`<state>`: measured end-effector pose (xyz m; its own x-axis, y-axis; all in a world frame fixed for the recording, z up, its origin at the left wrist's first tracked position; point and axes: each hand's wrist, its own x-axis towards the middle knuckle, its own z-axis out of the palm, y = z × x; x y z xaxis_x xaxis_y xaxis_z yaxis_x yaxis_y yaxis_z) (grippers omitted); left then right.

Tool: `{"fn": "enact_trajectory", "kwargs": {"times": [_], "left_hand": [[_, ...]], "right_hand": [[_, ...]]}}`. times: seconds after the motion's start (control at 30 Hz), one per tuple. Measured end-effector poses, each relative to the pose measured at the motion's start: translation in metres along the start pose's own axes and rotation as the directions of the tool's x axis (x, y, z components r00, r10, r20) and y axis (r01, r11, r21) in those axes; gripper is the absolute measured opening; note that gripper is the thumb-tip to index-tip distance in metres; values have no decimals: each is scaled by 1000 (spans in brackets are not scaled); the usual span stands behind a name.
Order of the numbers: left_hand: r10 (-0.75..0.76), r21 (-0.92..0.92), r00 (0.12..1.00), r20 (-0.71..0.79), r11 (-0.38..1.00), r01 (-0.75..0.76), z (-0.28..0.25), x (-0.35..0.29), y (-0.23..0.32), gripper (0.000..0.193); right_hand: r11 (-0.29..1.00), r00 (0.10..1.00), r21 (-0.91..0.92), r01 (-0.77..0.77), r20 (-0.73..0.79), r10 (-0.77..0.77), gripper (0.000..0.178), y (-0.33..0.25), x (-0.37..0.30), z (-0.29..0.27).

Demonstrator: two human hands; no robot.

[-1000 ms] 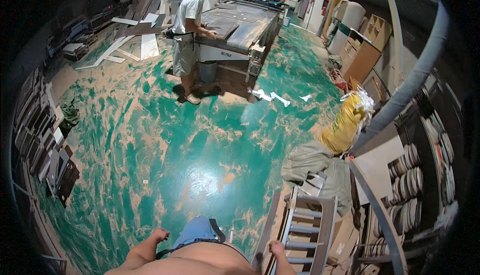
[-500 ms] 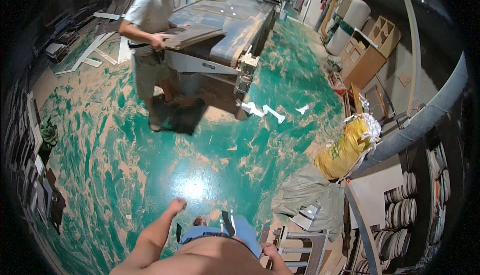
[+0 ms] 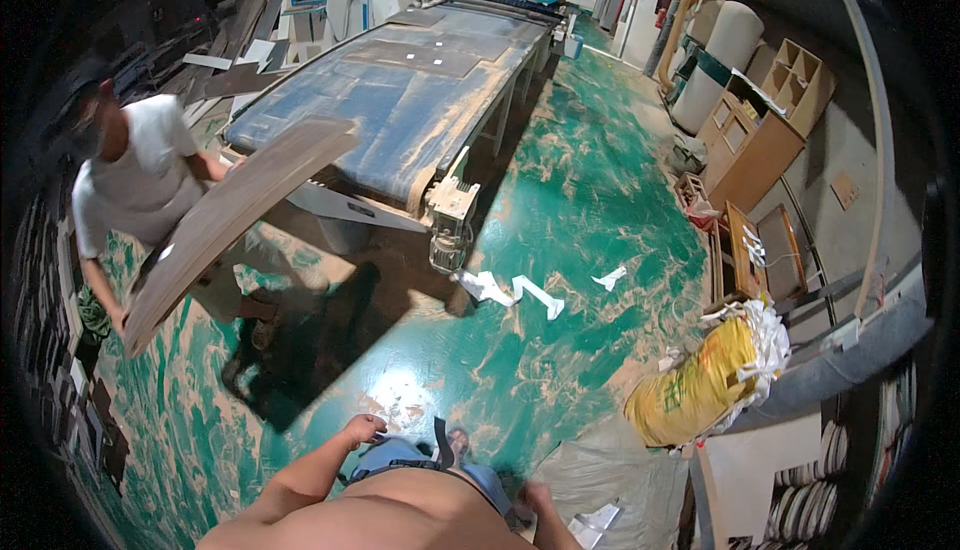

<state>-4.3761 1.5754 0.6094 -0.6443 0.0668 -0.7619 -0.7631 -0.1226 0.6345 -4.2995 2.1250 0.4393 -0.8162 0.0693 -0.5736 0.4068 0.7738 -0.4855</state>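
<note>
My left hand (image 3: pixel 364 430) hangs in front of my waist with its fingers loosely curled, and nothing shows in it. On the other side, my right hand (image 3: pixel 537 498) is low beside my hip; its fingers are blurred and partly hidden. Neither hand touches any object that I can see. Nearest to the right hand lie a grey sheet (image 3: pixel 610 475) and a white piece (image 3: pixel 596 524) on the floor. Ahead on the left, a co-worker (image 3: pixel 150 165) in a white shirt carries a long brown wood-grain panel (image 3: pixel 245 210), tilted, one end over the machine bed's near edge.
A long machine with a blue, dusty bed (image 3: pixel 360 100) stands ahead, a motor (image 3: pixel 452 220) at its near corner. White scraps (image 3: pixel 540 295) lie on the green floor among sawdust. At right are a yellow sack (image 3: pixel 690 390), a wooden cabinet (image 3: pixel 750 150) and a thick grey pipe (image 3: pixel 850 350).
The co-worker has moved left and nearer, swinging the panel out from the machine bed. My view has shifted forward, bringing the yellow sack closer. My left hand has dropped slightly.
</note>
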Motion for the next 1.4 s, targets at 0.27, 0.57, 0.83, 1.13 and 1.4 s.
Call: {"fn": "enact_trajectory", "kwargs": {"times": [0.27,0.57,0.83,1.13,1.4], "left_hand": [[202,298,978,-47,938,-179,27,78,131,17],[241,273,967,81,928,-254,75,219,266,17],[140,156,939,-314,983,-94,-4,172,260,26],[-198,-885,875,-441,259,-387,-86,116,-5,12],[-62,-65,867,-495,997,34,-70,78,-31,17]], "right_hand": [[739,982,663,116,-191,16,19,-331,144,-153],[925,991,363,109,-107,-74,24,-335,250,-151],[891,971,391,-233,149,188,21,-392,286,-247],[820,925,462,339,-5,-379,16,-621,440,-296],[773,799,507,382,240,-552,27,-865,316,-145]]}}
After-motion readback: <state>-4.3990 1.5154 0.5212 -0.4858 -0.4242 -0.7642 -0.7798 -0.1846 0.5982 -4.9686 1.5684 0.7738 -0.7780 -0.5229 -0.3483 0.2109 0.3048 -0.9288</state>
